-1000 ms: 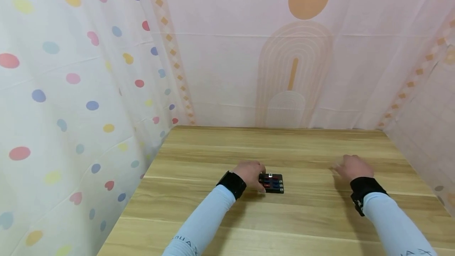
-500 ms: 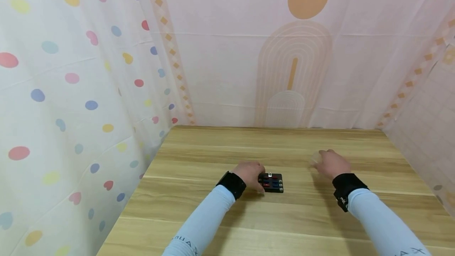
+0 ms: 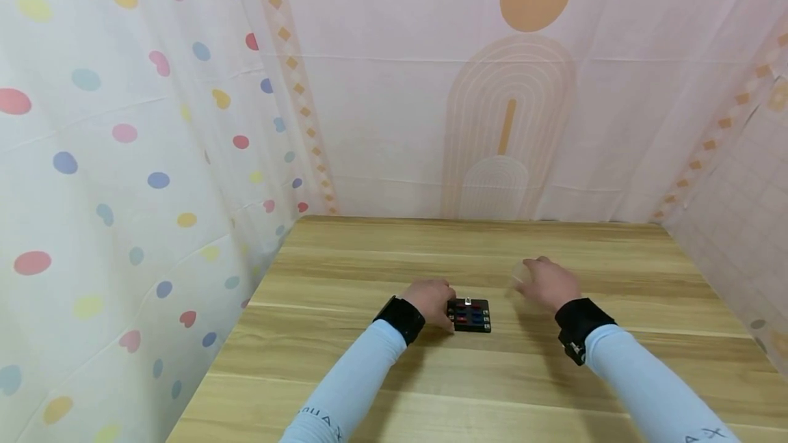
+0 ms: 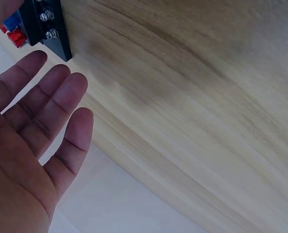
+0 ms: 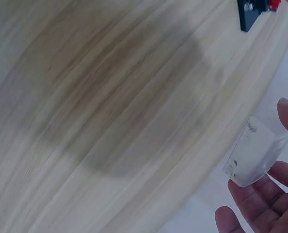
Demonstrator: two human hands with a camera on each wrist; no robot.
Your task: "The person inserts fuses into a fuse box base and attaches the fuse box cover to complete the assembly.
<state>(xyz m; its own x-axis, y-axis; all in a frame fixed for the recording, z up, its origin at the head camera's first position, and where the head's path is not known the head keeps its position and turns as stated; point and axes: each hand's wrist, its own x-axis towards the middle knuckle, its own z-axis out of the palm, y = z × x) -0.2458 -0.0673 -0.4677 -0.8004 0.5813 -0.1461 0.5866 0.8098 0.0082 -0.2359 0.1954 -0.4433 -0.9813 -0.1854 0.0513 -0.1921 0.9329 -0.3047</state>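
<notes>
A black fuse block (image 3: 473, 315) with red and blue blade fuses and metal screw terminals lies on the wooden table. My left hand (image 3: 429, 301) holds its left end between thumb and fingers; in the left wrist view the other fingers (image 4: 61, 97) spread loosely beside the block. To the right and a little farther back, my right hand (image 3: 550, 284) is raised over the table. It grips a clear plastic cover (image 5: 255, 153) between thumb and fingers, and the cover looks faint in the head view.
Bare wooden tabletop (image 3: 369, 374) surrounds the block. A patterned curtain (image 3: 394, 122) hangs along the table's back edge, and a dotted one (image 3: 154, 245) on the left side. Both wrists wear black bands (image 3: 581, 323) over pale blue sleeves.
My right hand has moved left with the clear cover, coming closer to the fuse block. The left hand and the block have stayed nearly in place.
</notes>
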